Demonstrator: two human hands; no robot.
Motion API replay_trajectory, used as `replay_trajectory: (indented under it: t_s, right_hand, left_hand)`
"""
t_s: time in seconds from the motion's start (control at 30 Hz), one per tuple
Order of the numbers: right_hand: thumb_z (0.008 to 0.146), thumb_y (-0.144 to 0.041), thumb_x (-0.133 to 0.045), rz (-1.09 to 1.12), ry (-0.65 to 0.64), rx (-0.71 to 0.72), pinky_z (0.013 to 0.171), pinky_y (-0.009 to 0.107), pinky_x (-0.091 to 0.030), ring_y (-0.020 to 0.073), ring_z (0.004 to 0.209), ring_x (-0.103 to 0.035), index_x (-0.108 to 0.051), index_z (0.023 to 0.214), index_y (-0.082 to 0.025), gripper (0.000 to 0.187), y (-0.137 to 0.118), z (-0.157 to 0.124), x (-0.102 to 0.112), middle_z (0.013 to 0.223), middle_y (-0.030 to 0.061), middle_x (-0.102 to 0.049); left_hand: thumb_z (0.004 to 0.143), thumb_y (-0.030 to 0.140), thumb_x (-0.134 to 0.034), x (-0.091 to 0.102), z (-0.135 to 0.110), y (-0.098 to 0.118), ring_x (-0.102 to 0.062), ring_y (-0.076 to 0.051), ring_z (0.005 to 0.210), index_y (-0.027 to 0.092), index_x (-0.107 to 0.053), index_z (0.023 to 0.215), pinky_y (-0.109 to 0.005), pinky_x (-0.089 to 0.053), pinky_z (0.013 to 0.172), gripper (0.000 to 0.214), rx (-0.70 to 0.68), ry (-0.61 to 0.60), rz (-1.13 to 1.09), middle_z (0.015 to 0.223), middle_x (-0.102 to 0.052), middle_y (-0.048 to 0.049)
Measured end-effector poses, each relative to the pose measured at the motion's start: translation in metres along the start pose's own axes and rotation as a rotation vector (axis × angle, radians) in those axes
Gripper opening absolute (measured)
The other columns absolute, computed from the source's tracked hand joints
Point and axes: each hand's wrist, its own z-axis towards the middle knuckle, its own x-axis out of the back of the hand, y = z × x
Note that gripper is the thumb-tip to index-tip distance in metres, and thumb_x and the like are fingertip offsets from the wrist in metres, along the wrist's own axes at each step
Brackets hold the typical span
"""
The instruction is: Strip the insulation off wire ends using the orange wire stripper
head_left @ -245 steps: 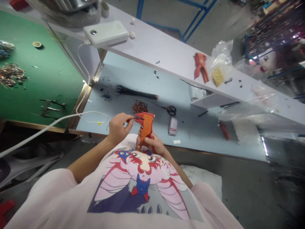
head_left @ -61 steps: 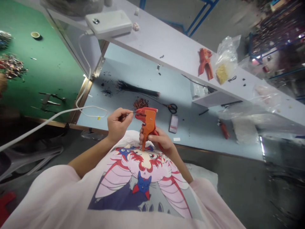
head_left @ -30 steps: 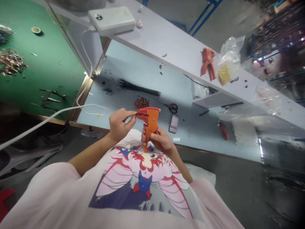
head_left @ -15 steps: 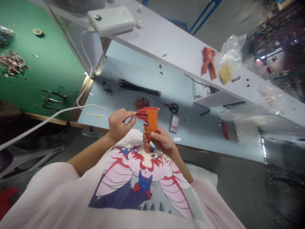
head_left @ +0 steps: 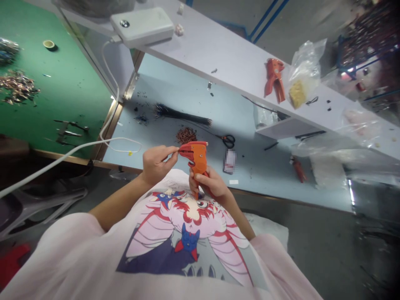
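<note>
In my right hand (head_left: 210,182) is an orange and red wire stripper (head_left: 200,157), its handle in my wrapped fingers and its red jaws pointing left. My left hand (head_left: 158,163) is closed in a pinch right at the jaw tips. Between thumb and forefinger is the end of a thin dark wire, mostly hidden by the fingers. Just beyond the stripper lies a pile of small copper-brown bits (head_left: 186,135). A bundle of black wires (head_left: 184,115) lies behind that pile on the pale blue tabletop (head_left: 175,79).
Scissors (head_left: 228,140) and a phone (head_left: 230,161) lie right of the stripper. A white power bank (head_left: 142,27) with a white cable (head_left: 78,146) sits on the raised shelf (head_left: 218,50), as does another red stripper (head_left: 275,79). A red-handled tool (head_left: 298,168) lies farther right.
The stripper's handle and my right fingers have shifted slightly to the right. My left hand keeps its pinch at the jaws. The view has moved a little.
</note>
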Motion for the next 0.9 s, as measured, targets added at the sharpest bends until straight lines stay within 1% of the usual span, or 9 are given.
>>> replay_trajectory:
  t_s: [0.3, 0.5, 0.63, 0.67, 0.7, 0.73, 0.8, 0.83, 0.9]
  right_hand:
    - [0.085, -0.041, -0.061, -0.051, 0.0, 0.043, 0.045, 0.025, -0.041, 0.0101, 0.045, -0.047, -0.048, 0.082, -0.018, 0.027, -0.0041, 0.0005, -0.0013, 0.055, -0.005, -0.048]
    - [0.082, -0.042, -0.064, -0.033, 0.036, 0.015, 0.044, 0.024, -0.04, 0.0095, 0.045, -0.045, -0.048, 0.08, -0.018, 0.029, -0.0059, -0.0005, -0.0036, 0.055, -0.0055, -0.045]
    - [0.082, -0.042, -0.064, 0.042, 0.072, 0.003, 0.037, 0.018, -0.031, 0.0047, 0.039, -0.032, -0.043, 0.07, -0.019, 0.033, -0.0041, 0.0025, -0.0058, 0.052, -0.0085, -0.037]
    - [0.082, -0.042, -0.064, 0.062, 0.078, 0.007, 0.035, 0.017, -0.03, 0.004, 0.037, -0.029, -0.043, 0.069, -0.019, 0.035, -0.0033, 0.0037, -0.0066, 0.051, -0.0092, -0.035]
    - [0.08, -0.044, -0.065, 0.074, 0.083, 0.015, 0.035, 0.018, -0.031, 0.0039, 0.037, -0.03, -0.044, 0.07, -0.019, 0.035, -0.0025, 0.0049, -0.0073, 0.051, -0.0092, -0.036]
    - [0.078, -0.045, -0.068, 0.08, 0.083, 0.025, 0.037, 0.019, -0.036, 0.0048, 0.039, -0.034, -0.047, 0.074, -0.018, 0.034, -0.0019, 0.0057, -0.008, 0.053, -0.0082, -0.041]
    - [0.07, -0.05, -0.073, 0.083, 0.064, 0.037, 0.05, 0.026, -0.049, 0.0099, 0.051, -0.051, -0.053, 0.089, -0.017, 0.043, -0.0024, 0.0056, -0.0084, 0.066, -0.0025, -0.055]
    - [0.067, -0.051, -0.074, 0.081, 0.047, 0.041, 0.059, 0.03, -0.052, 0.0135, 0.06, -0.057, -0.053, 0.097, -0.016, 0.05, -0.0035, 0.0048, -0.0077, 0.075, 0.0013, -0.059]
    - [0.065, -0.051, -0.076, 0.064, 0.019, 0.055, 0.071, 0.037, -0.053, 0.0192, 0.077, -0.062, -0.053, 0.105, -0.015, 0.058, -0.007, 0.0023, -0.0037, 0.089, 0.007, -0.063]
  left_hand:
    - [0.081, 0.018, -0.062, -0.0006, 0.001, 0.0008, -0.044, -0.006, 0.049, 0.017, -0.071, 0.08, -0.02, -0.035, 0.054, 0.009, -0.004, -0.001, 0.02, 0.054, -0.056, 0.003]
    - [0.081, 0.018, -0.062, 0.0001, 0.0005, 0.0005, -0.045, -0.007, 0.049, 0.018, -0.071, 0.079, -0.02, -0.035, 0.053, 0.01, -0.002, 0.003, 0.036, 0.053, -0.057, 0.0028]
    - [0.081, 0.018, -0.062, -0.0017, 0.0012, -0.0011, -0.045, -0.006, 0.049, 0.018, -0.071, 0.079, -0.02, -0.035, 0.053, 0.009, -0.003, 0.001, 0.04, 0.053, -0.056, 0.003]
    - [0.081, 0.018, -0.062, -0.0023, 0.0017, -0.0017, -0.045, -0.006, 0.049, 0.017, -0.071, 0.079, -0.02, -0.034, 0.053, 0.009, -0.001, 0.004, 0.032, 0.053, -0.056, 0.003]
    - [0.081, 0.017, -0.063, -0.0028, 0.0023, -0.0022, -0.045, -0.006, 0.049, 0.017, -0.071, 0.079, -0.02, -0.034, 0.053, 0.008, 0.004, 0.006, 0.02, 0.054, -0.056, 0.003]
    - [0.08, 0.017, -0.063, -0.0033, 0.0029, -0.0027, -0.044, -0.006, 0.049, 0.017, -0.071, 0.08, -0.02, -0.034, 0.053, 0.008, 0.013, 0.007, 0.007, 0.054, -0.056, 0.003]
    - [0.08, 0.018, -0.064, -0.0037, 0.0037, -0.0038, -0.043, -0.006, 0.049, 0.017, -0.071, 0.08, -0.02, -0.034, 0.052, 0.008, 0.037, 0.01, -0.013, 0.054, -0.056, 0.003]
    - [0.08, 0.019, -0.064, -0.0036, 0.0038, -0.0043, -0.043, -0.006, 0.049, 0.017, -0.072, 0.08, -0.02, -0.034, 0.052, 0.008, 0.057, 0.013, -0.02, 0.054, -0.056, 0.0031]
    - [0.08, 0.021, -0.064, -0.0031, 0.0034, -0.0056, -0.042, -0.006, 0.049, 0.018, -0.072, 0.079, -0.02, -0.034, 0.052, 0.008, 0.109, 0.025, -0.033, 0.055, -0.057, 0.0029]
